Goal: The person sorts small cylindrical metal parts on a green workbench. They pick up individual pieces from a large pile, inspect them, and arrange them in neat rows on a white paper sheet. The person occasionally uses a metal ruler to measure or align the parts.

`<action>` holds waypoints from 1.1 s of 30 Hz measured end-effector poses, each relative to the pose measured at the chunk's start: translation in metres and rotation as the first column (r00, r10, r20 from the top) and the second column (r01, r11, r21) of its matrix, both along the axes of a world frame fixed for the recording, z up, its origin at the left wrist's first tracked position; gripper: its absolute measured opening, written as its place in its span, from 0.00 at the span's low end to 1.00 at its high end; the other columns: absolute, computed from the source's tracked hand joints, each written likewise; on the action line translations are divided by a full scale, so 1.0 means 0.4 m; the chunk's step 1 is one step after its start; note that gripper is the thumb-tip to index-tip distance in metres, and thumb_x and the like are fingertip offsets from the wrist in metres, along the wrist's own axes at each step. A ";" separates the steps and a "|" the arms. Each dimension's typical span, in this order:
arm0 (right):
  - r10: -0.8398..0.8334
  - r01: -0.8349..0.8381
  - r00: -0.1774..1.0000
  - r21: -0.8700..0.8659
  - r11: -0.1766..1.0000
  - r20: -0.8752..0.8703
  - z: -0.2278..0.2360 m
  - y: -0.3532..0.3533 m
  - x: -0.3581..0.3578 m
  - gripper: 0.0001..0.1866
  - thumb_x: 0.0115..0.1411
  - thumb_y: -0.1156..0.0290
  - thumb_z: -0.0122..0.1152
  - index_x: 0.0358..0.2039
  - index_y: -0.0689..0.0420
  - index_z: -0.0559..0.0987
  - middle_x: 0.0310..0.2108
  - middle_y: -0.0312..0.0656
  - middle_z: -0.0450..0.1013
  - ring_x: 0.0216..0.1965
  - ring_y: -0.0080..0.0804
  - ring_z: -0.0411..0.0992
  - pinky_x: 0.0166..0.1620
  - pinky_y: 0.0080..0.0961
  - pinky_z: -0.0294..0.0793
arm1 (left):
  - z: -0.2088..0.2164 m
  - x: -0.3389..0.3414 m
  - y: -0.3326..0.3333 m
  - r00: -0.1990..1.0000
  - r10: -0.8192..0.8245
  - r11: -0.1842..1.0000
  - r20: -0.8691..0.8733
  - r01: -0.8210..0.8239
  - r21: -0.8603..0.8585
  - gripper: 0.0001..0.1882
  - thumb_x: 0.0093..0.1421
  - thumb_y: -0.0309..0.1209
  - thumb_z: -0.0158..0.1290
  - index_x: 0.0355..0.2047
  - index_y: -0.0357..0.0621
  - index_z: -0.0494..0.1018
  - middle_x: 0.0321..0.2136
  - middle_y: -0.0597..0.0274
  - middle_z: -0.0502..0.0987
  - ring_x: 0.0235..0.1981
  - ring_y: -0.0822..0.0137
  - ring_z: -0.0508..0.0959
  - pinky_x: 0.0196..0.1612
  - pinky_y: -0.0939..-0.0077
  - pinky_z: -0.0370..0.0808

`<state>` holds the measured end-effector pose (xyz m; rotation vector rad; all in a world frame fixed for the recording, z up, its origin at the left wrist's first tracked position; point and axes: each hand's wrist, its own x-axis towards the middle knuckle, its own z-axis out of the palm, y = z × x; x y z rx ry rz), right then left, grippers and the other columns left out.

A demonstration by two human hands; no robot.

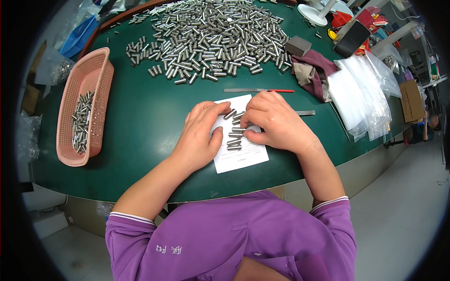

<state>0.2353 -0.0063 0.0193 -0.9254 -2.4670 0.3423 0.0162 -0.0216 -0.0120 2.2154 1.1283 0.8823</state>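
Note:
Several short metal pins (pixel 235 131) lie in a rough column on a printed white sheet of paper (pixel 242 161). My left hand (pixel 199 136) rests at the sheet's left edge, thumb apart from the fingers; its index fingertip reaches the uppermost pin. On the other side, my right hand (pixel 274 119) is bent over the pins, its thumb and index fingertips apart and close against their right ends. I see nothing held in either hand, though the curled right fingers hide part of the row.
A big heap of metal pins (pixel 211 37) covers the far green table (pixel 140 126). A pink basket (pixel 104 100) with pins stands left. Beyond the paper lies a red-handled file (pixel 280 91). Maroon cloth (pixel 318 70), a grey block (pixel 298 46) and plastic bags (pixel 356 93) are at right.

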 end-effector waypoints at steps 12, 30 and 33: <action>-0.081 0.111 0.984 0.187 0.976 -0.159 0.018 0.011 0.010 0.12 0.38 0.72 0.69 0.26 0.51 0.76 0.28 0.33 0.67 0.36 0.34 0.67 0.40 0.33 0.64 | 0.026 0.011 0.039 0.936 -0.003 0.935 0.352 0.127 -0.330 0.20 0.55 0.18 0.51 0.50 0.37 0.67 0.46 0.54 0.74 0.51 0.62 0.71 0.57 0.67 0.67; -0.480 0.482 0.875 0.026 0.876 -0.064 -0.003 0.066 0.047 0.06 0.47 0.70 0.66 0.27 0.54 0.80 0.29 0.37 0.71 0.38 0.38 0.68 0.43 0.34 0.68 | -0.004 0.039 0.094 0.645 0.232 0.625 0.728 0.474 -0.620 0.14 0.61 0.23 0.51 0.48 0.35 0.70 0.38 0.58 0.77 0.40 0.70 0.77 0.46 0.77 0.75; -0.460 0.462 0.886 -0.036 0.886 0.057 -0.010 0.077 0.052 0.06 0.47 0.71 0.66 0.27 0.55 0.79 0.31 0.39 0.70 0.40 0.39 0.68 0.45 0.34 0.68 | -0.008 0.030 0.103 0.610 0.278 0.588 0.742 0.503 -0.634 0.15 0.63 0.24 0.50 0.50 0.35 0.69 0.40 0.56 0.77 0.42 0.67 0.78 0.47 0.76 0.76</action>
